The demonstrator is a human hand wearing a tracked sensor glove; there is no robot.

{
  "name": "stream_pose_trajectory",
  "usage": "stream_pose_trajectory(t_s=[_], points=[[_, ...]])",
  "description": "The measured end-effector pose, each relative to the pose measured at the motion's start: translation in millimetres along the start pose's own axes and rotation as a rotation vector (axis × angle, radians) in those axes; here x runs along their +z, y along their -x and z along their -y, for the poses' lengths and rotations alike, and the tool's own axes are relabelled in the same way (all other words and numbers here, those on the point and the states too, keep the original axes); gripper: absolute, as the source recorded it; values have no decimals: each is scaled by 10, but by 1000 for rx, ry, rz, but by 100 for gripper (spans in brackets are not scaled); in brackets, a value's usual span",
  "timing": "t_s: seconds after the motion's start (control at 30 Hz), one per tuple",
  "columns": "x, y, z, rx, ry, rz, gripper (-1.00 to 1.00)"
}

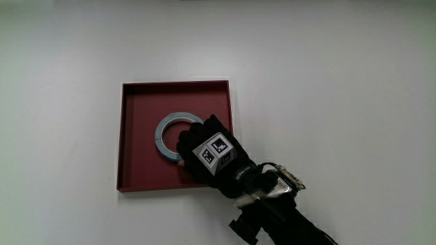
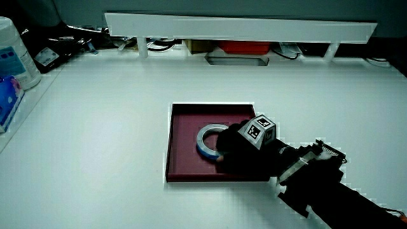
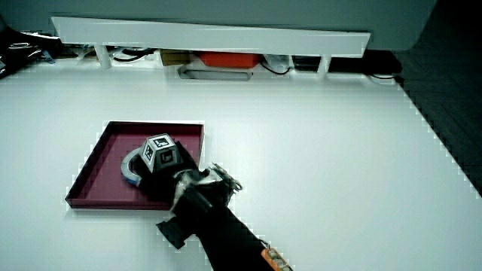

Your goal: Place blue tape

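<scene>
**A:** Status on the blue tape (image 1: 163,131)?

**B:** Mid-frame in the main view, inside the dark red tray (image 1: 136,146). The hand (image 1: 204,155) is over the part of the roll nearer the person, with the fingers curled onto the ring and gripping it. The marker cube (image 1: 218,150) on the back of the hand faces up.

**A:** Is it down on the tray floor or still lifted?

**B:** Can't say for sure. In a side view the tape (image 2: 202,147) looks slightly tipped, with the part under the hand (image 2: 245,151) raised. It's low in the tray (image 2: 181,149) and well within the rim. The other angle agrees: tape (image 3: 129,172) in the tray (image 3: 98,169), hand (image 3: 162,177) covering much of it.

**A:** So the placement is nearly done?

**B:** My read is yes. The roll is at its target, roughly at the tray's centre. What's left is to settle it flat if it isn't, open the fingers and lift the hand clear without dragging the ring.

**A:** Anything else nearby?

**B:** No, just white table (image 1: 340,68) around the tray.
</scene>
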Motion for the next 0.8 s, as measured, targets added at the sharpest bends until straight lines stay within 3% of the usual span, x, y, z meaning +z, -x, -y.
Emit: stream_pose_trajectory(t_s=[0.13, 0.47, 0.67, 0.8], points=[[-23, -15, 3, -7, 0, 10, 0], [-17, -52, 32, -17, 10, -4, -31], [95, -86, 79, -10, -7, -80, -50], [223, -115, 146, -9, -11, -164, -63]])
